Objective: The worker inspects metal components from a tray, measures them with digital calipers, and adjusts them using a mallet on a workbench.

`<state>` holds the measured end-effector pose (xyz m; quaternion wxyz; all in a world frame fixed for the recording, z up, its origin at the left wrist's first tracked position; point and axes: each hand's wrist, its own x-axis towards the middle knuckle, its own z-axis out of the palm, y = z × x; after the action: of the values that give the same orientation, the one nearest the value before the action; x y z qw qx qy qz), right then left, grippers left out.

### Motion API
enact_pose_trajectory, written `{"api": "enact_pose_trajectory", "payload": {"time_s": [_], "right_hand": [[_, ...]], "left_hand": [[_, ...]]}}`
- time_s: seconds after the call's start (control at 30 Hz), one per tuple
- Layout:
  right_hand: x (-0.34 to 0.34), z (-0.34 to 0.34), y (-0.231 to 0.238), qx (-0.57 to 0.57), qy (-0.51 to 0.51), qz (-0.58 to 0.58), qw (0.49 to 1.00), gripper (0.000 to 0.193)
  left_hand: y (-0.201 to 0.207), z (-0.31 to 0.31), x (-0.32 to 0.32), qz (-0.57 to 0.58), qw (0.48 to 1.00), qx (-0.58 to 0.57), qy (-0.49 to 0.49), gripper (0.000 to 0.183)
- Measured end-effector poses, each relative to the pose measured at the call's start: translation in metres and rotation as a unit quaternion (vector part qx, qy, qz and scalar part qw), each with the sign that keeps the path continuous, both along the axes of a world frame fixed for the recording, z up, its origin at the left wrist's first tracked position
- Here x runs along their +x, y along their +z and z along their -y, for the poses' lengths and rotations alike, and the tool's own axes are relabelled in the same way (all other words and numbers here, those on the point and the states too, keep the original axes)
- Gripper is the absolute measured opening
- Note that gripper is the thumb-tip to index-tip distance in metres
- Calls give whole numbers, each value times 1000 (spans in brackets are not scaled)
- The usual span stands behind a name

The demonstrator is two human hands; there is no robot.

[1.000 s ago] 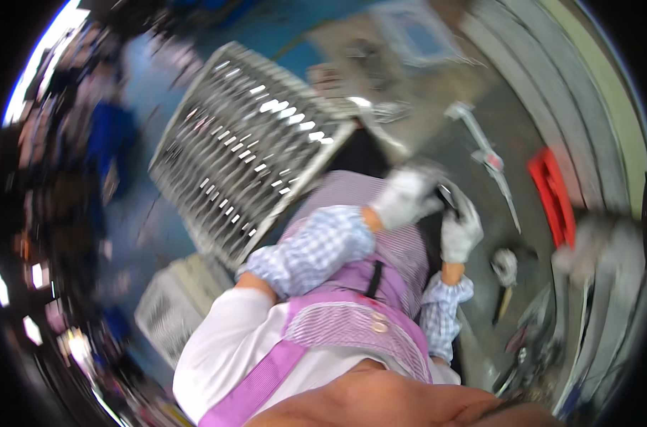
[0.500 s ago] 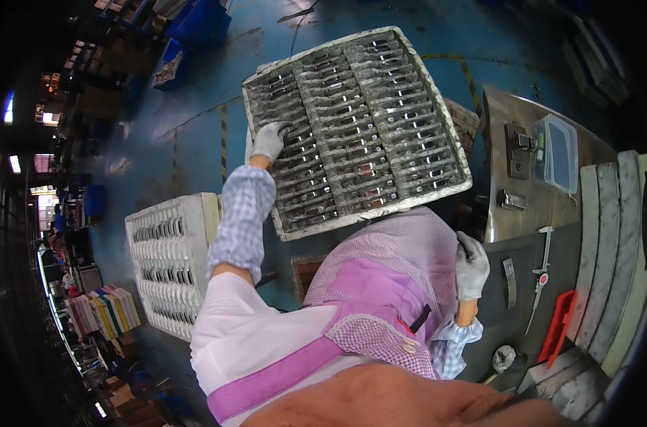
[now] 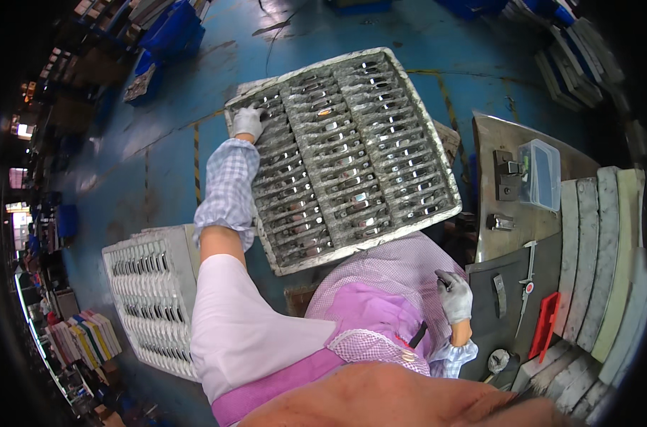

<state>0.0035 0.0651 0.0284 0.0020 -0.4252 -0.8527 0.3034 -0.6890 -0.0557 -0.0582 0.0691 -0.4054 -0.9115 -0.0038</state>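
Observation:
A large foam tray with a grimy white rim slants in front of me, holding three columns of slim dark metal parts with shiny faces. My left hand, in a white glove, reaches over the tray's far left corner. Its fingers are bent together at the end of the left column, and whatever they pinch is hidden. Beside the apron, right of the tray, hangs my right hand, also gloved, with dark fingertips. Those fingers are curled in, and I cannot make out what lies between them.
Another stack of white trays with parts stands on the floor at left. To the right, a metal-topped bench carries a clear plastic box, metal blocks, a dial caliper and a red holder. Foam slabs stand beyond.
My left hand has moved up the left column to the tray's far corner. My right hand stays beside the apron, slightly lower in view. The whole view has shifted a little.

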Motion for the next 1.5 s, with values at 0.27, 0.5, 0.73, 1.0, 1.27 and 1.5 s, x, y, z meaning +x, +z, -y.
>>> {"api": "enact_pose_trajectory", "payload": {"time_s": [0.27,0.5,0.73,1.0,1.27,1.5], "right_hand": [[32,20,-16,4,-31,63,998,27],[52,30,-1,-64,-124,70,988,31],[109,22,16,-111,-191,-46,974,32],[240,-117,5,162,-375,114,906,49],[283,-141,-28,166,-309,99,931,47],[319,-158,-26,74,-387,153,906,35]], "left_hand": [[-37,-20,-60,47,974,-157,-153,37],[-39,-77,-108,91,919,-332,-192,50],[-1,-113,-81,31,910,-384,-150,51],[93,-126,1,-98,920,-312,-216,44],[172,-246,330,172,820,-166,-520,43],[118,-332,583,127,611,-78,-778,42]]}}
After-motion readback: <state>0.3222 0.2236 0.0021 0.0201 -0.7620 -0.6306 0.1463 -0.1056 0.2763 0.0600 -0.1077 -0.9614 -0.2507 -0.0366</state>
